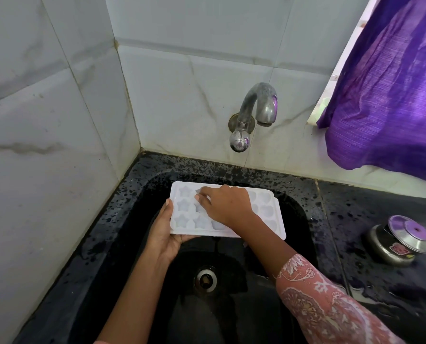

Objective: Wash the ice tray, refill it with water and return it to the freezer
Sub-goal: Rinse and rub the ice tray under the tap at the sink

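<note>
ice tray [269, 214] middle — under right hand [225, 207]

Your left hand [166, 234] is palm-up, thumb hooked over the near-left edge of the white plastic star-moulded ice tray [269, 214], gripping it. Your right hand [225, 207] reaches across from a pink patterned sleeve [326, 301], fingertips [202, 196] pressing into a cell.

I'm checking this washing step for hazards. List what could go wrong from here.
1. The left hand supports the ice tray only at one end over the sink; pressure from the right hand rubbing the moulds could tip it.
2. The tap spout sits behind the tray, so turning it on may splash the already wet counter.
3. The patterned sleeve may get wet.
</note>
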